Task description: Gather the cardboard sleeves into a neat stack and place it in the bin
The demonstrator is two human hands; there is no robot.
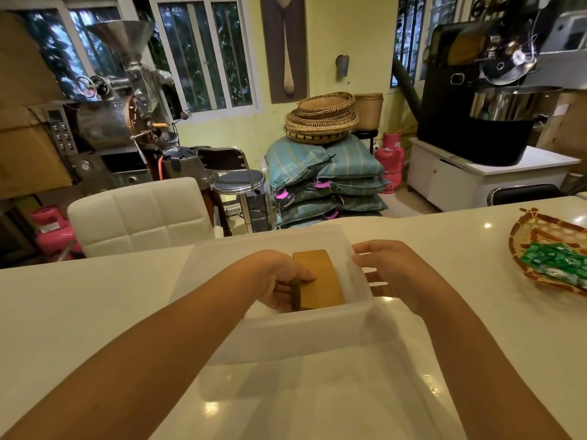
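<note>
A stack of brown cardboard sleeves (320,281) is inside a translucent white plastic bin (305,328) on the white counter. My left hand (279,277) reaches into the bin and grips the stack by its left edge, thumb on top. My right hand (387,271) rests on the bin's right rim, fingers curled over the wall, holding the bin. Whether the stack touches the bin's floor is hidden by the near wall.
A woven tray (540,274) with green wrapped sweets sits on the counter at the right. A white padded chair (139,214) stands behind the counter's far edge at the left. Sacks, baskets and roasting machines fill the room beyond.
</note>
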